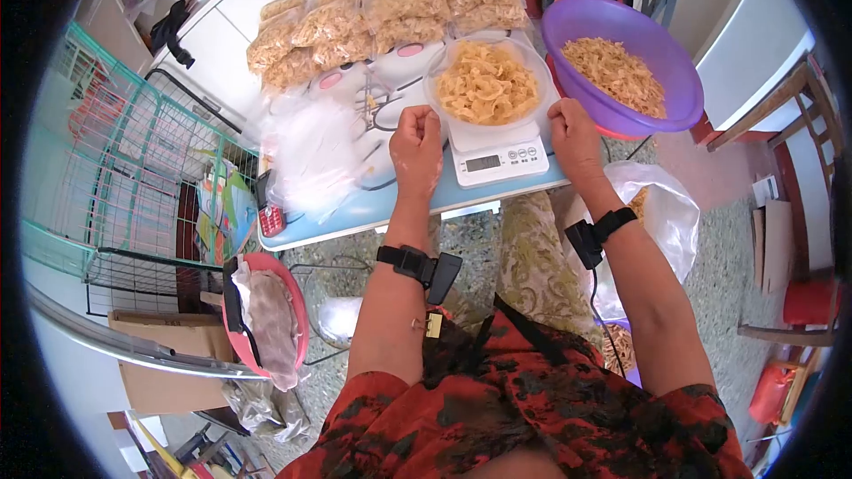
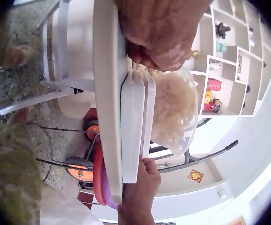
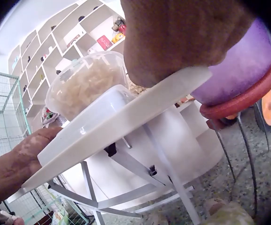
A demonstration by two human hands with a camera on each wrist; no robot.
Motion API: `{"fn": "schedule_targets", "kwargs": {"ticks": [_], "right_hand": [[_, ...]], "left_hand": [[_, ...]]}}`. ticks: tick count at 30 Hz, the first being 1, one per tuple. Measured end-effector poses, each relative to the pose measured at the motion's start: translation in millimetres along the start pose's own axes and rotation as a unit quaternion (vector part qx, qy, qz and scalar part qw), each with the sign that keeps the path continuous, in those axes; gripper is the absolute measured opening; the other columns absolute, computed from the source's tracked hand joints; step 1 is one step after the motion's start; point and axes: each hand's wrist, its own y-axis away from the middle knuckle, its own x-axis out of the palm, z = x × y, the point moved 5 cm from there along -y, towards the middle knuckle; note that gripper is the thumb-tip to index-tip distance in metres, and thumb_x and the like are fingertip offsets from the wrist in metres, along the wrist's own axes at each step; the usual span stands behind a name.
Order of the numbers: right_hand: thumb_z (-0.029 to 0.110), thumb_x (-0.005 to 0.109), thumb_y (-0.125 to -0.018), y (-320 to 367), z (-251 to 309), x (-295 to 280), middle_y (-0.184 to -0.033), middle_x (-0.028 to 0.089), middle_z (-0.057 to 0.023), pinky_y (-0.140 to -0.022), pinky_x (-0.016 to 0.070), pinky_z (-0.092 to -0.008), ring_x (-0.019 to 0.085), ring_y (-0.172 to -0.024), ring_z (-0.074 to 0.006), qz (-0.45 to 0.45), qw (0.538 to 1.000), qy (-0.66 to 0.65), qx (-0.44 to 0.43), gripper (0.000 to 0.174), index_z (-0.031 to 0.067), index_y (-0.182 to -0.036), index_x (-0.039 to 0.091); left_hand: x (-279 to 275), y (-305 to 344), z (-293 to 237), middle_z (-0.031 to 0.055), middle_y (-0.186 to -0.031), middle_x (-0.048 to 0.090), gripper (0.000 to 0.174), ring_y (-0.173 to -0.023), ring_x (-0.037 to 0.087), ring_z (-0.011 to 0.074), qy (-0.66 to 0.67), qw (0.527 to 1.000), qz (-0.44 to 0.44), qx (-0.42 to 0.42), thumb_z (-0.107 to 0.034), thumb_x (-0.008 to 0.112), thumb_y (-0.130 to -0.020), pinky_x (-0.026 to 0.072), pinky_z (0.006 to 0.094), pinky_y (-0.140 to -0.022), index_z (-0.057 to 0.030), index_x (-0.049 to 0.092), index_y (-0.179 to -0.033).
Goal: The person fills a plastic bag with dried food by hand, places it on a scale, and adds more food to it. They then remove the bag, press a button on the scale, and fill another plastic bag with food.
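A clear tub (image 1: 486,82) heaped with pale yellow dried flakes (image 1: 488,80) sits on a white kitchen scale (image 1: 500,160) with a grey display and buttons. To its left my left hand (image 1: 415,151) rests at the table with its fingers curled and nothing held. My right hand (image 1: 577,144) lies beside the tub's right side at the table edge, its fingers also curled round nothing. From the left wrist, the tub (image 2: 175,110) rises above the scale (image 2: 133,126), with a hand at each end. In the right wrist view, my right hand (image 3: 177,42) hides part of the tub.
Several filled clear bags (image 1: 404,13) stand stacked at the back of the table (image 1: 333,229). Empty plastic bags (image 1: 311,155) lie at left. A purple basin (image 1: 679,80) of brownish flakes stands at right, above a large plastic sack (image 1: 661,231). Wire cage panels (image 1: 133,151) flank the left.
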Motion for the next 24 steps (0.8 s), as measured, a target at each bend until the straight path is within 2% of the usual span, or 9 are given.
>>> {"fn": "schedule_targets", "kwargs": {"ticks": [3,6,7,13,16,19,21,22,24], "right_hand": [[0.002,0.053,-0.084,-1,2,0,-0.090,0.061,-0.0176,-0.077,0.0489,-0.0456,0.061,-0.088,-0.0381,0.017,1.000,0.004,0.019,0.007,0.0027,-0.089,0.058],[0.003,0.054,-0.085,-2,3,0,-0.090,0.061,-0.0179,-0.078,0.0486,-0.0457,0.061,-0.089,-0.0381,0.019,1.000,0.002,0.015,0.006,0.0026,-0.089,0.058],[0.004,0.054,-0.085,-1,2,0,-0.090,0.061,-0.0180,-0.077,0.0485,-0.0457,0.061,-0.089,-0.0381,0.016,1.000,0.001,0.010,0.005,0.0025,-0.089,0.058],[0.004,0.053,-0.086,-2,2,1,-0.088,0.059,-0.0183,-0.076,0.0477,-0.0450,0.059,-0.086,-0.0392,0.023,1.000,-0.003,0.011,0.004,0.0020,-0.088,0.056],[0.003,0.052,-0.087,-1,4,-1,-0.088,0.059,-0.0184,-0.076,0.0474,-0.0450,0.059,-0.086,-0.0393,0.017,1.000,-0.009,0.006,0.005,0.0020,-0.090,0.056],[0.003,0.051,-0.088,-1,4,-1,-0.089,0.059,-0.0186,-0.077,0.0473,-0.0450,0.059,-0.086,-0.0396,0.033,0.999,-0.003,0.023,0.006,0.0022,-0.091,0.055],[0.003,0.051,-0.088,-2,1,-1,-0.089,0.059,-0.0188,-0.077,0.0474,-0.0447,0.059,-0.086,-0.0395,0.038,0.999,0.000,0.017,0.006,0.0024,-0.091,0.055],[0.003,0.050,-0.088,-2,1,0,-0.089,0.059,-0.0188,-0.077,0.0475,-0.0445,0.059,-0.086,-0.0395,0.040,0.999,0.001,0.013,0.006,0.0026,-0.092,0.055],[0.004,0.050,-0.088,-2,3,0,-0.089,0.059,-0.0189,-0.077,0.0475,-0.0443,0.059,-0.086,-0.0393,0.038,0.999,0.004,0.018,0.006,0.0026,-0.092,0.055]], "left_hand": [[0,-3,3,-0.0002,-0.074,0.062,0.018,-0.063,0.052,0.0067,-0.015,1.000,-0.017,0.016,-0.017,0.061,-0.096,0.0448,0.0237,-0.058,0.0000,0.063,-0.100],[0,-2,4,-0.0038,-0.083,0.060,0.015,-0.071,0.048,0.0019,-0.025,1.000,-0.001,-0.007,-0.014,0.060,-0.098,0.0400,0.0179,-0.063,-0.0007,0.062,-0.104],[-1,-2,1,-0.0012,-0.074,0.061,0.018,-0.062,0.051,0.0068,-0.030,0.999,-0.018,0.013,-0.017,0.061,-0.096,0.0446,0.0233,-0.058,-0.0004,0.063,-0.100],[-3,0,-3,-0.0022,-0.075,0.059,0.015,-0.057,0.049,0.0039,0.016,0.999,-0.027,-0.022,-0.017,0.060,-0.097,0.0418,0.0213,-0.052,-0.0020,0.063,-0.100],[-8,2,-3,-0.0023,-0.078,0.057,0.016,-0.058,0.048,0.0031,0.121,0.989,0.012,-0.079,-0.017,0.060,-0.097,0.0416,0.0213,-0.051,-0.0021,0.063,-0.101],[-29,5,-19,0.0013,-0.082,0.058,0.018,-0.063,0.053,0.0084,0.095,0.992,-0.011,-0.076,-0.015,0.063,-0.095,0.0456,0.0249,-0.057,-0.0011,0.062,-0.106],[-56,1,-48,0.0068,-0.088,0.060,0.021,-0.073,0.057,0.0163,-0.119,0.988,-0.084,0.061,-0.013,0.065,-0.091,0.0482,0.0304,-0.067,-0.0009,0.061,-0.108],[-69,-1,-60,0.0096,-0.091,0.061,0.024,-0.078,0.060,0.0203,-0.225,0.959,-0.118,0.128,-0.012,0.066,-0.089,0.0494,0.0331,-0.071,-0.0007,0.061,-0.110],[-97,-7,-66,0.0174,-0.100,0.061,0.030,-0.095,0.059,0.0319,-0.343,0.904,-0.178,0.185,-0.010,0.067,-0.085,0.0475,0.0418,-0.085,-0.0008,0.060,-0.112]]}}
